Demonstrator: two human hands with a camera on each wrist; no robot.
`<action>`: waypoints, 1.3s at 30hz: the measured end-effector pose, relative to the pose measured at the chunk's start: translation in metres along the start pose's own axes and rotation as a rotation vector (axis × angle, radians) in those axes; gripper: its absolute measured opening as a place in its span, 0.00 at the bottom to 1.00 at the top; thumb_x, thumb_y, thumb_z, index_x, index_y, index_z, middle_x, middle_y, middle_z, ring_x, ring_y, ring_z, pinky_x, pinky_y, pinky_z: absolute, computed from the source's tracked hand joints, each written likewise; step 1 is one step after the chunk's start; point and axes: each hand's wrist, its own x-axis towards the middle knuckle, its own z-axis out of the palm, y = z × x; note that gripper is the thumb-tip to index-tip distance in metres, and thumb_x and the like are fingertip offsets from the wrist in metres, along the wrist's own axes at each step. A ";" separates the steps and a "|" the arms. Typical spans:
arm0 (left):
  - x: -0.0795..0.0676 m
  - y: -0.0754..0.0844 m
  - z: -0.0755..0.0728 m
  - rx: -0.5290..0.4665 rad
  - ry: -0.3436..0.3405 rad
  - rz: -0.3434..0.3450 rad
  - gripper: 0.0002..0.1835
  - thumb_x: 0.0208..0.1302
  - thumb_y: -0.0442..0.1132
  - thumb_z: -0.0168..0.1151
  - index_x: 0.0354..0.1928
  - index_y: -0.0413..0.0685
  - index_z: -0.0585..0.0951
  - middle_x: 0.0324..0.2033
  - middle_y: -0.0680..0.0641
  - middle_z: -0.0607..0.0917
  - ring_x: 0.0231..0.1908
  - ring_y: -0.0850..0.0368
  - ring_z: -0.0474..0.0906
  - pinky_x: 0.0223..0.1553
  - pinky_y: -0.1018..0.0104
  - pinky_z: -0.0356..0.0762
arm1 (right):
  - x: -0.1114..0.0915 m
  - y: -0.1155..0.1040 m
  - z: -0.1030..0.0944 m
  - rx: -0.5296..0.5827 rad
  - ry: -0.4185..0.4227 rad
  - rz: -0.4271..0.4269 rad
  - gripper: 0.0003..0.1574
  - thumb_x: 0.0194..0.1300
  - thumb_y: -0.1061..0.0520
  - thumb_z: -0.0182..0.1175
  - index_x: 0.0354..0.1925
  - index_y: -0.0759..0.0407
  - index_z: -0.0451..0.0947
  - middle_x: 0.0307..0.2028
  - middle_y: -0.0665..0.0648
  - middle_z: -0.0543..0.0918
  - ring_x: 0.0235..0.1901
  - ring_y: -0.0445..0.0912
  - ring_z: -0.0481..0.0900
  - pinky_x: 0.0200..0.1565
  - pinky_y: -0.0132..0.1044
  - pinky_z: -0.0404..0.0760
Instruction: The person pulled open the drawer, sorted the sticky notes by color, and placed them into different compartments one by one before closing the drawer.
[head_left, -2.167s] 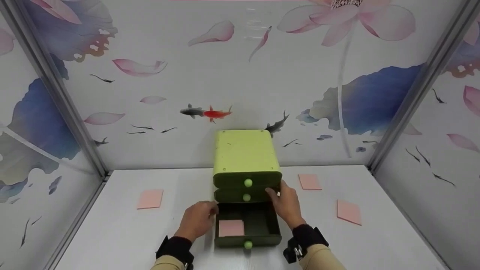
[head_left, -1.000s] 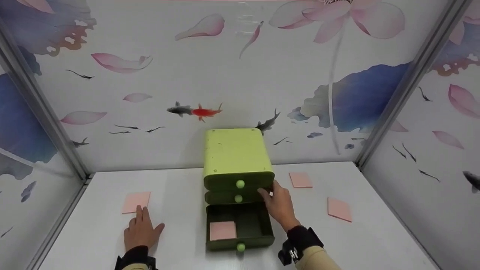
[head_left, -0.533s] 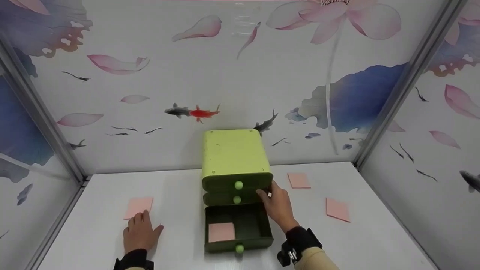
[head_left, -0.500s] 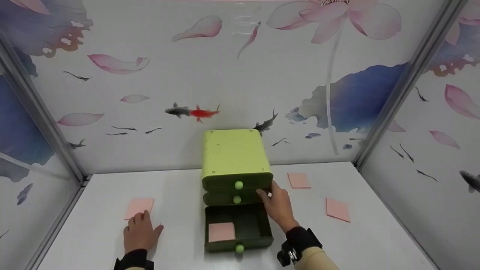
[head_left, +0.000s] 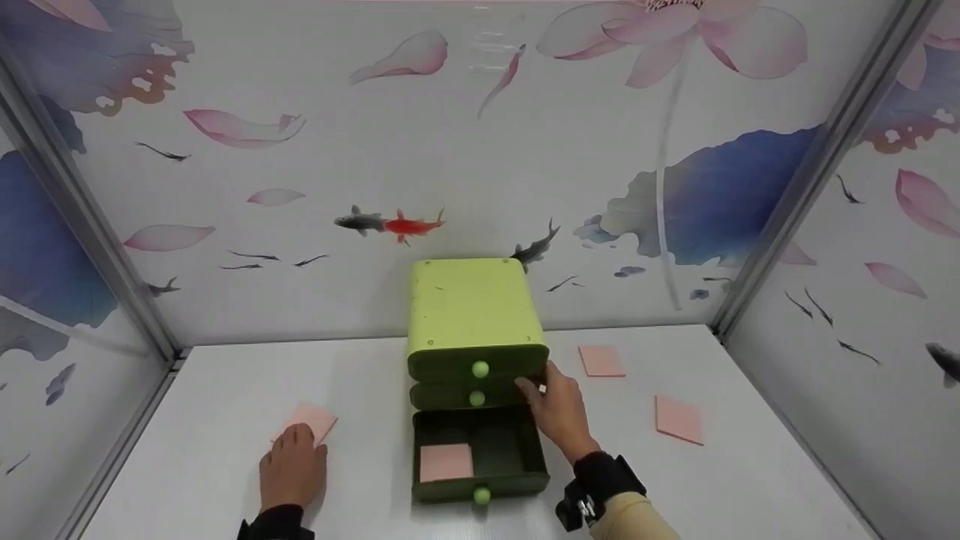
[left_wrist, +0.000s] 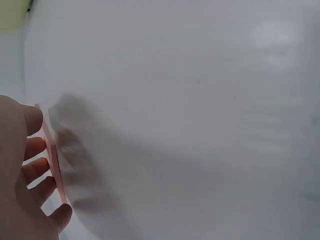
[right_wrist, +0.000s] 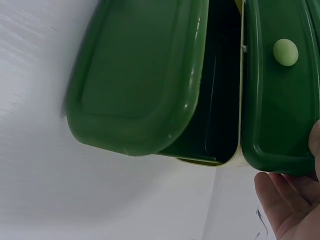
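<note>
On the left of the table, my left hand (head_left: 292, 466) lies over a pink sticky note pad (head_left: 316, 421), covering its near part. In the left wrist view the sticky note pad (left_wrist: 54, 159) shows edge-on, with the thumb at one end and the curled fingertips (left_wrist: 37, 170) along it. My right hand (head_left: 561, 412) grips the right side of a yellow-green drawer cabinet (head_left: 476, 304), thumb on the middle drawer front (head_left: 444, 395). The bottom drawer (head_left: 480, 491) is pulled out, and another pink sticky note pad (head_left: 445, 462) lies in its left part.
Two more pink pads lie right of the cabinet: a far pad (head_left: 601, 361) and a nearer pad (head_left: 679, 420). The white table (head_left: 367, 420) is bounded by a printed back wall (head_left: 300, 90) and side walls.
My left hand went from the bottom drawer out to the left pad, then drew its fingers in over it. The pad has turned and slid right and nearer. The right hand keeps its hold.
</note>
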 end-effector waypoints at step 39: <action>-0.003 0.028 -0.036 -0.090 -0.270 -0.047 0.33 0.47 0.38 0.76 0.55 0.30 0.75 0.43 0.30 0.79 0.43 0.36 0.79 0.43 0.42 0.80 | -0.001 -0.002 0.000 -0.014 0.006 0.009 0.15 0.68 0.52 0.60 0.48 0.59 0.76 0.40 0.59 0.88 0.39 0.50 0.87 0.40 0.44 0.84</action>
